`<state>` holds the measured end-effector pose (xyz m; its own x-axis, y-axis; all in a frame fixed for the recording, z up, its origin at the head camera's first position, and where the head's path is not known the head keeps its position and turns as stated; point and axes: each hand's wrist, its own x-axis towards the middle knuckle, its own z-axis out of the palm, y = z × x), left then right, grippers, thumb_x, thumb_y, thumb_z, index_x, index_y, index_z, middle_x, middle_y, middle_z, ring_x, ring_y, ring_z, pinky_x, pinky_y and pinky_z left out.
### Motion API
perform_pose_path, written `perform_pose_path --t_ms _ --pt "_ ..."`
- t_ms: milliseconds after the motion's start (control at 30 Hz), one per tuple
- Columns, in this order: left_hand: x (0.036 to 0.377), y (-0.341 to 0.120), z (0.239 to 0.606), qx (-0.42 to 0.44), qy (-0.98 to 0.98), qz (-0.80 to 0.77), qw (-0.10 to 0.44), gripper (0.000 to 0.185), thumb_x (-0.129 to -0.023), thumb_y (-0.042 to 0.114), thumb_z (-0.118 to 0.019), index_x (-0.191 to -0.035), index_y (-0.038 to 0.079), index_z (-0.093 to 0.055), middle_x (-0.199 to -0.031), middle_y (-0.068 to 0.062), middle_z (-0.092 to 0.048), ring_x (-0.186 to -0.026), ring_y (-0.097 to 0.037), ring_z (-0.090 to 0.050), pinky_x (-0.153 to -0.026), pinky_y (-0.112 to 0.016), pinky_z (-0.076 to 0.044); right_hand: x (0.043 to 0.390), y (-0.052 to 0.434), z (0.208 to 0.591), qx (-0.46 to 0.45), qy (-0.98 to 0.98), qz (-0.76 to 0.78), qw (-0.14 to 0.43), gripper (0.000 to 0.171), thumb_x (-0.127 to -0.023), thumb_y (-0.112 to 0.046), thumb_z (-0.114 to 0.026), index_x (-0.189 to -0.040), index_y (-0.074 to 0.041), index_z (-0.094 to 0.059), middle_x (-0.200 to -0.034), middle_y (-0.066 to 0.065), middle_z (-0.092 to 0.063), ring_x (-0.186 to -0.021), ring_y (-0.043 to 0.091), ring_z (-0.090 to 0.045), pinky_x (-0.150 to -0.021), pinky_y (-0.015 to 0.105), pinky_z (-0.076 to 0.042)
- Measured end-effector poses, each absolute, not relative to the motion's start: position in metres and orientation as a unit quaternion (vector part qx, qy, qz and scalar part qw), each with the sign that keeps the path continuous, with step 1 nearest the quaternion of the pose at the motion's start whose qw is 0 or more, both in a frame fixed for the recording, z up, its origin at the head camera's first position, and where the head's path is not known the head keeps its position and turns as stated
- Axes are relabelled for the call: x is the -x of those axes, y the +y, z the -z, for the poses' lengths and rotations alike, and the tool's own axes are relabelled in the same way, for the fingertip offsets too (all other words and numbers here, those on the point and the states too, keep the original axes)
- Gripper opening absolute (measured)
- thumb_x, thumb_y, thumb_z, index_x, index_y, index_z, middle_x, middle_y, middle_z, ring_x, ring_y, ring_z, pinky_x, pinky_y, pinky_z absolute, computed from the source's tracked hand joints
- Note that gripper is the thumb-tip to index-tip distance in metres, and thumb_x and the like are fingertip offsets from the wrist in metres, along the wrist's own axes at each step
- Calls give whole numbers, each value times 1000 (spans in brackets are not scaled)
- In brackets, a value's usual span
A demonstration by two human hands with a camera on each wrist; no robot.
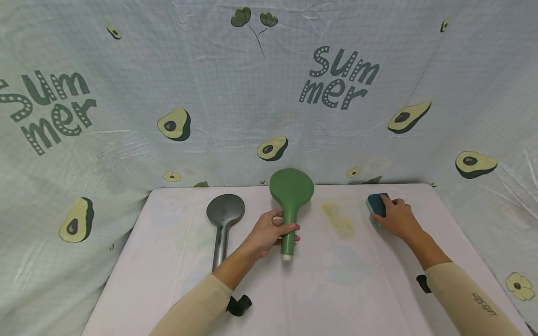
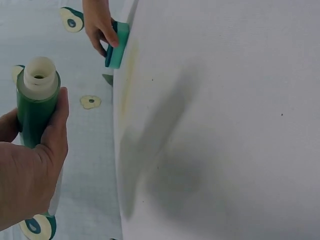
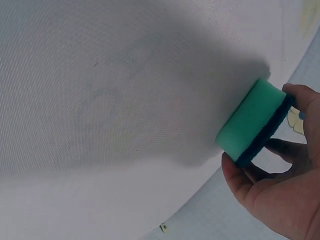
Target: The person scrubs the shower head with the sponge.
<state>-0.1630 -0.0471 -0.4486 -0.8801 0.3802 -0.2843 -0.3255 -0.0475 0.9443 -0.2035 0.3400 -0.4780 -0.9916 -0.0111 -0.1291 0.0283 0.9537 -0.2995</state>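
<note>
Two shower heads sit on the white table (image 1: 176, 280): a smooth green shower head (image 1: 291, 196) with a round paddle face, at the table's centre, and a grey metallic shower head (image 1: 224, 219) lying flat at its 9 o'clock. The left hand (image 1: 269, 233) curls its fingers round the green handle, lifting its white-tipped end. At 3 o'clock, by a yellowish stain (image 1: 338, 218), the right hand (image 1: 397, 217) pinches the one sponge (image 1: 377, 204), a soft green block with a dark scouring layer, between thumb and fingers.

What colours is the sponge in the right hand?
Sponge: light green with a dark blue scouring layer, clearest in the right wrist view.
</note>
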Motion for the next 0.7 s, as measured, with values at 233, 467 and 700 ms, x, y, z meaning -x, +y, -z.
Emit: perform_pose_path --t_ms 233,467,700 --pt "159 -54 440 -48 656 -718 227 44 -100 3 -66 -138 -5 -46 -126 -33 -67 -86 -26 -78 -84 -46 -64 202 338 473 6 986 160 51 80 -99 -33 -64 -153 15 -28 -137 53 -34 -121 71 -41 -97 76 -44" --pt "158 -59 436 -75 660 -717 211 45 -99 1 -67 -139 -4 -46 -126 -34 -66 -89 -30 -78 -83 -45 -64 201 333 465 17 984 171 35 81 -100 -34 -64 -154 15 -28 -140 52 -34 -123 69 -43 -98 75 -44" --pt "155 -64 431 -107 669 -713 182 44 -98 -3 -67 -137 -4 -47 -125 -36 -65 -92 -34 -77 -85 -46 -63 198 318 445 45 979 200 1 80 -101 -34 -65 -154 15 -29 -144 49 -36 -127 65 -43 -101 74 -43"
